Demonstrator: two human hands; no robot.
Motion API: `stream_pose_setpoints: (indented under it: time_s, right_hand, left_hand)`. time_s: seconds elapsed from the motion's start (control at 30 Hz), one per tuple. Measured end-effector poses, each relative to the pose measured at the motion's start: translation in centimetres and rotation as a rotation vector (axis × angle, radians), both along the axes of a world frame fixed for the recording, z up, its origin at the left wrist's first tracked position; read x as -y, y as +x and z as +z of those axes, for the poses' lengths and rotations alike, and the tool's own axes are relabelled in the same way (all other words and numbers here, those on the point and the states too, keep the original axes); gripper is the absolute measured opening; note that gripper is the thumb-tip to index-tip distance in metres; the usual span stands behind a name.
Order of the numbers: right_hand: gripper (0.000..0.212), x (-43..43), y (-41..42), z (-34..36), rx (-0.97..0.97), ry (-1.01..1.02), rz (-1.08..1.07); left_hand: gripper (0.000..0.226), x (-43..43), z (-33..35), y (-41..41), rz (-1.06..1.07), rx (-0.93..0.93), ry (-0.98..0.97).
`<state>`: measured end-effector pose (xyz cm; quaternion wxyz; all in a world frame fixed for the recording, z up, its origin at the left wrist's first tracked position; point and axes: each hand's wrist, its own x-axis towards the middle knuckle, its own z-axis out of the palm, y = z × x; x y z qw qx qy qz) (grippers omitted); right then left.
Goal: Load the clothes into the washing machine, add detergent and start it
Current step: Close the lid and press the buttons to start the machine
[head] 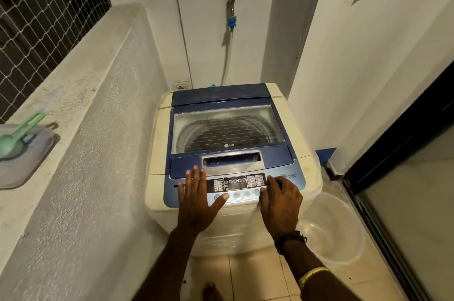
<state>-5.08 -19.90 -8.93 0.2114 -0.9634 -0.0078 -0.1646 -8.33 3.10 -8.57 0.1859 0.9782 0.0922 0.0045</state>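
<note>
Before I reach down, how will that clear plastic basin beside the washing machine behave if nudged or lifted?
The clear plastic basin looks thin-walled and empty, so probably light, with a rim that flexes. Wide and low on smooth floor tiles, it would likely slide rather than tip.

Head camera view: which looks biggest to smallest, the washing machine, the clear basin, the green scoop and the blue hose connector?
1. washing machine
2. clear basin
3. green scoop, which nearness to the camera may be enlarging
4. blue hose connector, far off on the wall
</note>
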Motion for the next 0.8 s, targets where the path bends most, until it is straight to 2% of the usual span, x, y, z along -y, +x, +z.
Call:
stream_pose_setpoints:
  time_s: [0.13,0.3,0.8]
  right_hand:
    - [0.042,1.3,-0.4,0.6,-0.044,-0.091,-0.06]
    - [0.053,2.3,-0.6,1.0,-0.071,-0.154,-0.071]
    - [0.054,2.6,-0.5,0.9,-0.107,-0.169,-0.05]
  left_hand:
    - [0.12,1.8,0.4,0.0,0.115,-0.031,-0.047]
    - [0.12,3.4,0.4,-0.3,0.19,-0.07,-0.016]
    - [0.113,3.4,0.2,0.2,0.204,-0.133,0.016]
